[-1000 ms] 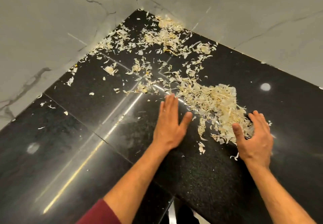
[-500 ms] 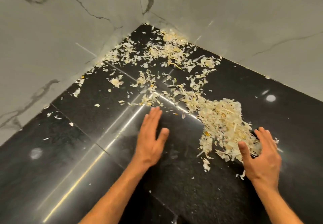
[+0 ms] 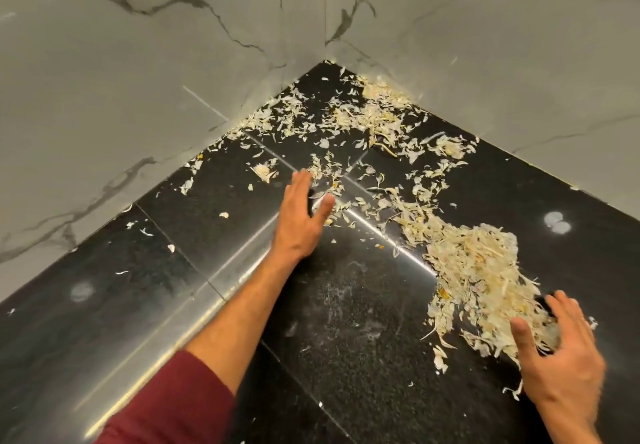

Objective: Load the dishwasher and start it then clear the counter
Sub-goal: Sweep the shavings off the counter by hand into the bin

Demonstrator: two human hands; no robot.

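Pale dry peel scraps litter a black polished counter [image 3: 346, 322] in a wall corner. A thick heap of peels [image 3: 474, 270] lies at the right, and thinner scattered peels [image 3: 374, 121] trail back toward the corner. My left hand [image 3: 299, 218] lies flat on the counter, fingers straight, with its fingertips among loose scraps near the middle. My right hand [image 3: 561, 353] sits at the heap's near right edge, fingers spread and slightly bent, touching the peels without gripping any.
Grey marble-look walls [image 3: 138, 97] close the counter on the left and at the back, meeting in the corner. A few stray flakes [image 3: 187, 185] lie along the left wall. The counter's near edge runs off the bottom of the view.
My left hand has slid forward and left, away from the heap and into the scattered scraps. My right hand has stayed at the heap's right edge.
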